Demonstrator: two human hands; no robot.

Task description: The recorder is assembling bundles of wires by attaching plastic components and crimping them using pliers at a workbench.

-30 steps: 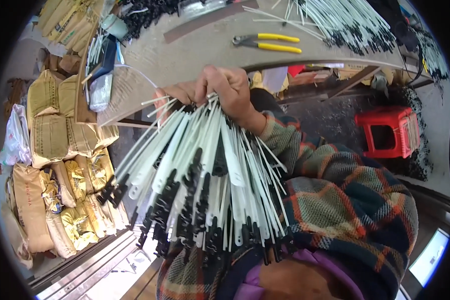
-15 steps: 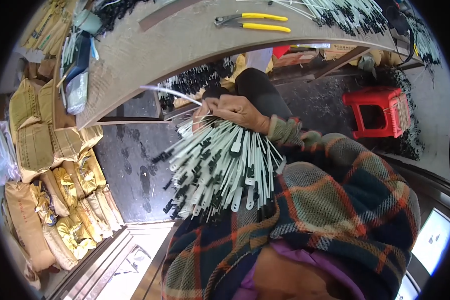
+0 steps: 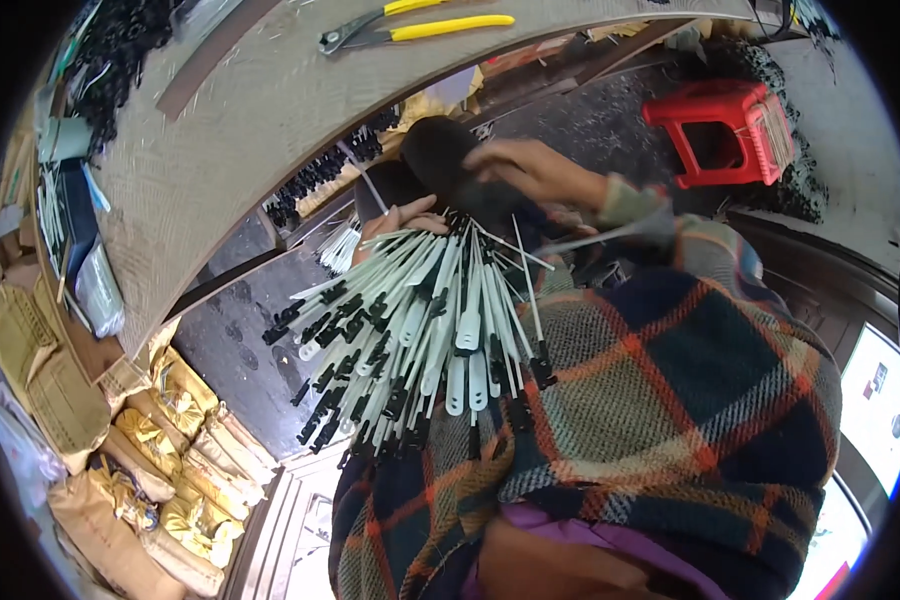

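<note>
My left hand (image 3: 402,216) grips the top of a thick bundle of white plastic strips with black end pieces (image 3: 420,330). The strips fan out downward over my lap and my plaid sleeve (image 3: 670,380). My right hand (image 3: 530,170) is blurred, just above and to the right of the bundle's top. It lies over a dark rounded shape (image 3: 440,160), and its fingers cannot be made out. One thin white strip (image 3: 595,238) sticks out sideways below that hand.
A grey workbench (image 3: 240,130) arcs across the top with yellow-handled pliers (image 3: 420,22) and a pile of black pieces (image 3: 120,50) on it. More black-tipped strips (image 3: 320,175) lie under it. Tan sacks (image 3: 170,430) are stacked at the left, and a red plastic stool (image 3: 720,120) stands at the right.
The bundle has come down from the bench edge to my lap. My right hand has left the bundle and moved right, while the left hand keeps its hold.
</note>
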